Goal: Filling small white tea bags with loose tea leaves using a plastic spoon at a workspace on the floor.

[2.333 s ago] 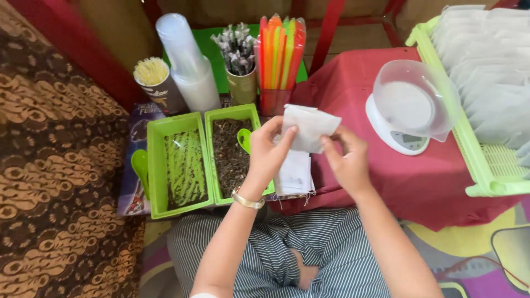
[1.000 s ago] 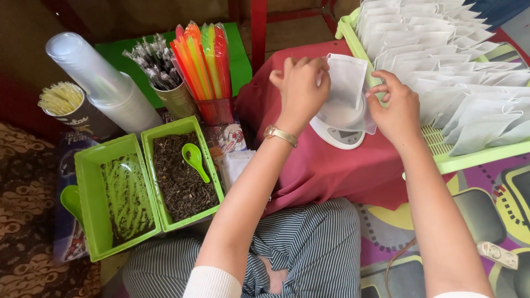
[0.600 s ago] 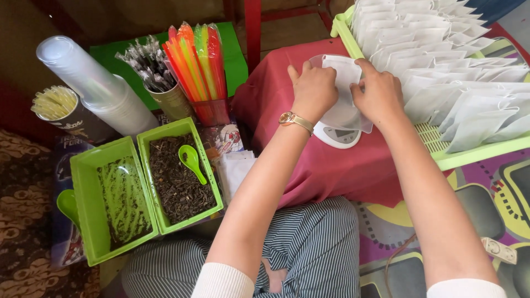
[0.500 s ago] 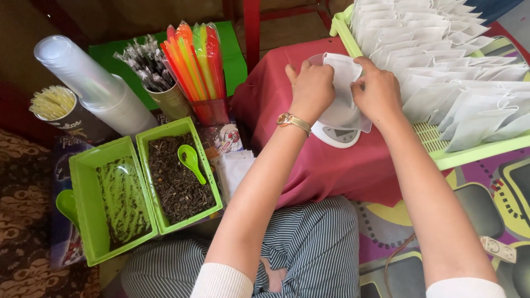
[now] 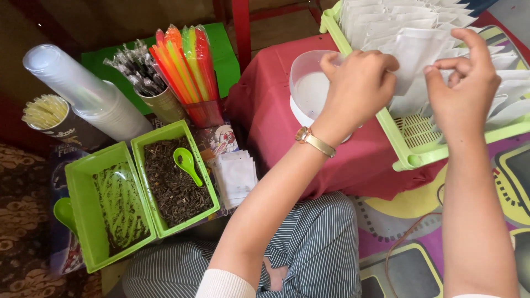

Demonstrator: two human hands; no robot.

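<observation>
White paper sachet (image 5: 415,55): being pinched by left hand (image 5: 358,88) and right hand (image 5: 462,91), fingers curling closed, over green tray (image 5: 411,157).

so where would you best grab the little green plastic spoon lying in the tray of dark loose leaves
Take the small green plastic spoon by its handle, the narrow end pointing toward the person and slightly right. Come from above: it lies flat on the dark loose leaves in the green rectangular tray, bowl at the far end, so the handle is the slim part with free sides to pinch.
</observation>
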